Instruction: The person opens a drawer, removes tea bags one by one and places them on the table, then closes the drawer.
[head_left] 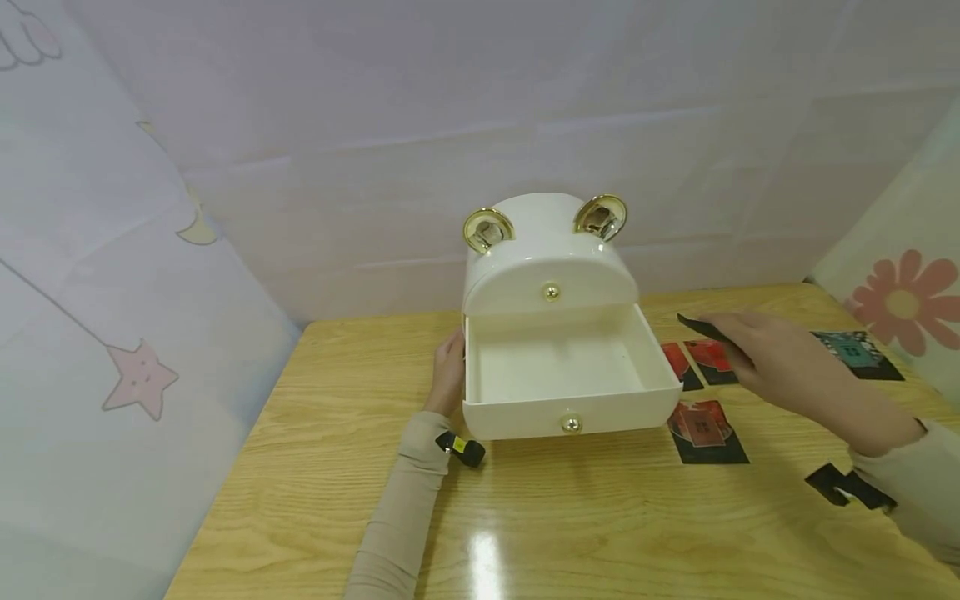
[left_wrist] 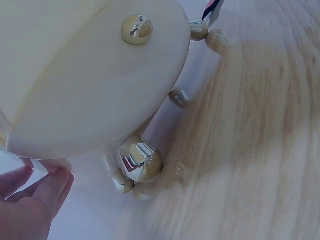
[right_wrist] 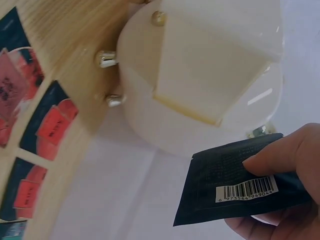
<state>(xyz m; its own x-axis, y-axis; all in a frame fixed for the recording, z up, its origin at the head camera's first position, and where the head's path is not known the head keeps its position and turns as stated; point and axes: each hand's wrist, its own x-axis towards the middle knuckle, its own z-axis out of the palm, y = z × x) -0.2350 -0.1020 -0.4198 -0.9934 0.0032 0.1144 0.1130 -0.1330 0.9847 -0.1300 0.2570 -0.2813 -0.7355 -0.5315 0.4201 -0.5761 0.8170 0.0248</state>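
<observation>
A person's left arm, in a beige sleeve, reaches up the table and leans slightly inward, bringing the left hand to the side of a glossy white box with gold-rimmed ears. The view from the left wrist shows the fingers close together, their tips at the wall of the box; whether they curl round it cannot be told. The box stands toward the back of the table, its drawer pulled out to the front, one gold knob on the drawer and another on the curved panel above.

The right forearm slants in from the lower right, the right hand held out toward the box above the table. Its thumb lies flat across the barcode side of a dark packet, pinching it against the fingers beneath; the packet's far end points left, near the box but apart from it in the head view. Three red-and-black packets lie on the table to the right of the box, one nearer the front and two behind it, with a teal-and-black packet beyond the right hand. Black devices are strapped at both wrists.
</observation>
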